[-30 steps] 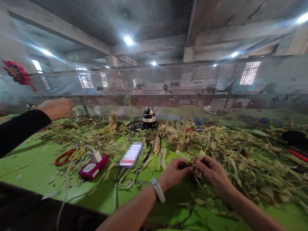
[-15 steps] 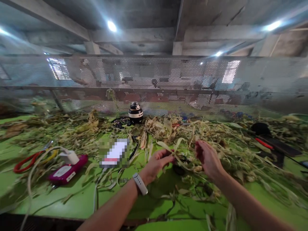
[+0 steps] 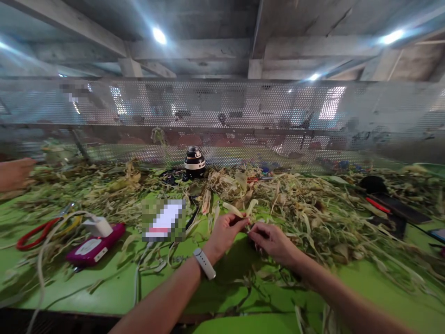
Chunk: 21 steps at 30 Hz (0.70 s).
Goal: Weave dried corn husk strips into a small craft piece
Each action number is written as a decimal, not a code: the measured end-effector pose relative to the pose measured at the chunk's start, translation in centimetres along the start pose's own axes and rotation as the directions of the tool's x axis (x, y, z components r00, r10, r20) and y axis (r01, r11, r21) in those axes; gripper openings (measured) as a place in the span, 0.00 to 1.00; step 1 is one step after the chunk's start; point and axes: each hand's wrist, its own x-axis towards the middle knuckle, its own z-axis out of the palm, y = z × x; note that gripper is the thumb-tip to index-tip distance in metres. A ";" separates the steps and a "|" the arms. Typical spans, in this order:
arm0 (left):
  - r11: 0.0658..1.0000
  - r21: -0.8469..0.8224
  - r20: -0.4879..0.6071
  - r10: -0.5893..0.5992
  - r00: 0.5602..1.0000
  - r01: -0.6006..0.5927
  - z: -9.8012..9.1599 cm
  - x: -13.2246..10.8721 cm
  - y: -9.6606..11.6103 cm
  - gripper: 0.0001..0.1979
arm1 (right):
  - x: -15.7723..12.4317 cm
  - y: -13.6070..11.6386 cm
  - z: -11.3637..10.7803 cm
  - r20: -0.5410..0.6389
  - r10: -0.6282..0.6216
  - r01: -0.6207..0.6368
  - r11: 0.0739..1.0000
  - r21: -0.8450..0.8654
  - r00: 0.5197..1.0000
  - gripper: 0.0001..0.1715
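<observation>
1. L hand (image 3: 222,235): thumb + fingers pinching pale leaf strip (image 3: 232,209), over green table (image 3: 114,297).
2. R hand (image 3: 273,241): fingers bunched just beside; hold unclear.
3. Progress (est.): strip mid-handling; no finished pc. identifiable; lots of loose leaf pile (image 3: 306,208) left.

we see pale yellow-green on our leaf strip (image 3: 252,205) and straw, olive and tan through the leaf pile (image 3: 313,215). our wristband (image 3: 205,265) is whitish with dark dots, the tabletop (image 3: 114,294) bright green, the power bar (image 3: 86,256) magenta, the jar (image 3: 194,165) black with a cream band, the screen (image 3: 208,99) grey, patterned with small holes.
</observation>
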 end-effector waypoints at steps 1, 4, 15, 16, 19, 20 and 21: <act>1.000 0.003 -0.006 -0.001 1.000 0.001 -0.1 0.0 0.1 0.13 | -0.1 -0.2 -0.1 -0.006 -0.005 0.005 0.999 -0.036 1.000 0.16; 0.998 0.063 0.027 -0.019 0.999 0.017 -0.4 -0.1 0.4 0.14 | -0.5 -1.0 -0.6 -0.178 -0.147 0.097 0.960 -0.263 0.973 0.13; 0.967 0.229 0.384 0.018 0.923 -0.114 0.3 -0.9 -0.7 0.21 | 1.1 -0.7 -0.4 -0.337 -0.376 0.303 0.920 -0.250 0.863 0.08; 0.964 0.241 0.408 0.001 0.913 -0.109 0.2 -1.0 -0.7 0.20 | 1.1 -0.6 -0.3 -0.357 -0.347 0.290 0.935 -0.203 0.867 0.09; 0.968 0.238 0.445 -0.042 0.895 -0.073 0.1 -1.1 -0.3 0.19 | 1.1 -0.6 -0.2 -0.389 -0.296 0.265 0.955 -0.134 0.872 0.10; 0.973 0.226 0.441 -0.053 0.896 -0.054 0.1 -1.1 -0.1 0.19 | 1.0 -0.7 -0.3 -0.378 -0.289 0.256 0.957 -0.135 0.880 0.11; 0.978 0.206 0.427 -0.062 0.902 -0.030 0.1 -1.1 0.1 0.19 | 1.0 -0.8 -0.6 -0.354 -0.279 0.243 0.959 -0.143 0.893 0.11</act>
